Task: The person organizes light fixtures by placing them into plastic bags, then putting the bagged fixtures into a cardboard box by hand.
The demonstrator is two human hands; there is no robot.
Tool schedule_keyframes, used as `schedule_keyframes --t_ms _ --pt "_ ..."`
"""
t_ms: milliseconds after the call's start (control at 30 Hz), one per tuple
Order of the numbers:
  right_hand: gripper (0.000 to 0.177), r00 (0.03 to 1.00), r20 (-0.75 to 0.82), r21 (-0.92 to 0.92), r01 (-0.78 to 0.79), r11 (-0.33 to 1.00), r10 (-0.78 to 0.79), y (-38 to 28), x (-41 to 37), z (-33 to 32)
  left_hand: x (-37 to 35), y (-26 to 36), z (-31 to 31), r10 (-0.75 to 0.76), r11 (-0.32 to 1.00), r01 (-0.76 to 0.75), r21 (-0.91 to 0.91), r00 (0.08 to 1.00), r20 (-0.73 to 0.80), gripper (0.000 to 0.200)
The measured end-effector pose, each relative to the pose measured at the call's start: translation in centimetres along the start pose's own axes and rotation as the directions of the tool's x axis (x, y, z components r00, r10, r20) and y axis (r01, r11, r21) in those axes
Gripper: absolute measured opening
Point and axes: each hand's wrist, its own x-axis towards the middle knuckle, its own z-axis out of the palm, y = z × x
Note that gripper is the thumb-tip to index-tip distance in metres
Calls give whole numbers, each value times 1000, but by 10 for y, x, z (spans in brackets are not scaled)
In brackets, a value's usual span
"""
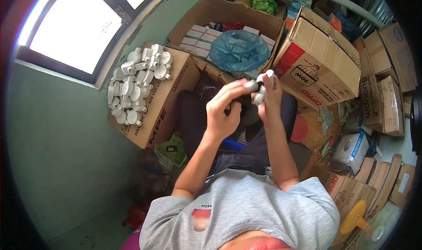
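My right hand [271, 96] is closed around a small white plastic fitting [259, 97], held up in front of my lap. My left hand [224, 111] reaches toward it with curled fingers, its fingertips right at the fitting. Something dark [227, 110] shows inside the left palm; I cannot tell what it is. To the left, a pile of white round junction boxes [127, 88] with short spouts covers the top of a cardboard box [163, 105].
Ahead, an open carton [189, 19] holds small white boxes and a blue plastic bag [239, 51]. A lamp carton [318, 61] stands to the right, with more cartons [378, 96] beyond. A green patterned packet [172, 150] lies left of my legs. A window [72, 28] is at upper left.
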Motion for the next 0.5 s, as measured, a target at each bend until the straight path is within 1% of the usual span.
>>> schedule_keyframes --t_ms 33,67,100,133,167,200,233,267,300,333,367,400,433,467,500 --pt "37 999 29 4 16 1000 -16 12 0 0 3 -2 5 -30 999 30 22 999 -19 51" --pt "37 998 57 9 31 999 -32 23 1 0 7 -3 10 -10 1000 9 27 999 34 51" --pt "38 996 0 -4 91 996 -91 25 -9 9 3 -2 21 49 996 -54 74 996 74 51" --pt "40 969 52 -27 242 970 -240 37 2 -4 -5 -3 30 105 986 -118 117 988 116 50" --pt "43 990 13 75 138 988 -140 39 19 -22 -19 -11 32 156 981 -174 91 972 175 50" --pt "46 999 -17 185 40 982 -38 36 29 -30 -29 -9 31 109 992 -122 33 957 268 45" --pt "50 988 -130 99 98 990 -85 20 21 -17 -34 -3 26 87 995 -101 25 940 331 41" --pt "50 988 -150 55 -13 998 21 0 6 -9 -37 1 20 61 997 -74 19 918 392 38" --pt "50 984 -179 28 1 1000 4 4 13 -14 -34 2 12 32 999 -30 -11 907 419 32" --pt "50 978 -210 -2 9 1000 -10 8 17 -18 -35 -5 7 7 999 11 -44 921 388 29" --pt "50 977 -214 -4 2 1000 -3 17 16 -20 -32 -7 1 8 999 4 -36 950 313 30" --pt "50 975 -204 -2 92 996 -90 22 14 -15 -25 -9 -3 16 1000 -10 -27 972 234 32" --pt "50 965 -195 2 182 983 -178 23 11 -8 -16 -7 -5 5 1000 -3 -20 994 106 38" --pt "54 1000 -2 -65 -19 998 19 14 -6 -15 -7 -11 -5 21 999 -20 -36 1000 23 42" --pt "56 999 37 -154 8 988 -2 17 -13 -13 2 -8 -2 1 999 0 -33 1000 6 45"
